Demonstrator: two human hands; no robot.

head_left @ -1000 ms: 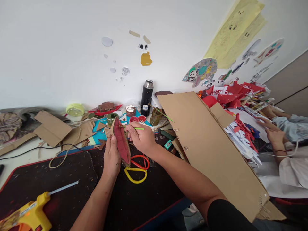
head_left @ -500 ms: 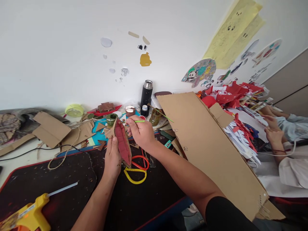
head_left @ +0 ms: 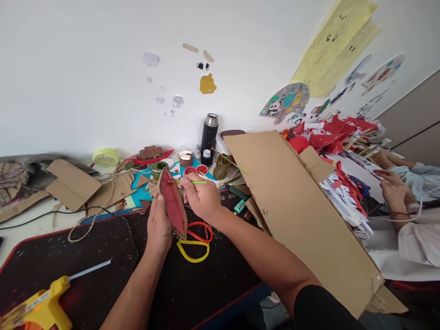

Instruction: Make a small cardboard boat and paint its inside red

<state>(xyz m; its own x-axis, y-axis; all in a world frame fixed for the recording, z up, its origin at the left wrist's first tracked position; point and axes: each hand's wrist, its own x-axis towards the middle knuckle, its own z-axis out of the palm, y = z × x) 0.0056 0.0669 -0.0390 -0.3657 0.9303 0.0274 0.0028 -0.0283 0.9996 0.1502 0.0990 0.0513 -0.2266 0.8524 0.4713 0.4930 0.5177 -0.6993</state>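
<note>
My left hand (head_left: 160,224) is closed around the lower left side of a small cardboard boat (head_left: 174,206), its inside painted dark red and its cut edges bare. The boat is tilted up so that its inside faces my right hand (head_left: 199,195). Pinched in that hand is a thin paintbrush (head_left: 195,182) with a light green handle. Its tip meets the boat's inside near the upper end. Below the boat lie scissors (head_left: 193,252) with one yellow and one red handle loop. Beyond my right hand stand small pots of red paint (head_left: 202,169).
A yellow glue gun (head_left: 44,305) lies at the lower left. A large cardboard sheet (head_left: 299,206) leans across the right side. At the back stand a black thermos (head_left: 209,133) and a jar (head_left: 222,168). Another person's hands (head_left: 393,190) are at far right.
My right hand has moved slightly down, and the brush now lies level with its tip a little lower on the boat's inside. The boat has turned slightly, showing more of its red inside.
</note>
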